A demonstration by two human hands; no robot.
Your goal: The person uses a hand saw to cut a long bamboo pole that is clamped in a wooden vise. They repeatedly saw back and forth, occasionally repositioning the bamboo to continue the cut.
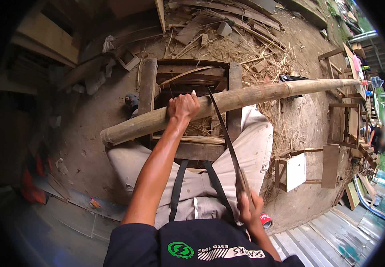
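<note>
Open-air woodworking yard, rough and informal. Dirt floor (90, 129) littered with straw and shavings (263, 58); scrap planks (228, 18) heaped at the far side; half-built wooden frames (344, 120) standing right; corrugated metal sheets (330, 236) nearby.

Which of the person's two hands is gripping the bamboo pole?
The left hand, clamped over the long tan bamboo pole. The right hand holds the long dark blade instead.

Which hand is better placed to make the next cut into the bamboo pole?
Probably the right hand: it grips the long blade, whose tip already lies across the bamboo pole. The left hand presses on the pole over the wooden frame.
</note>
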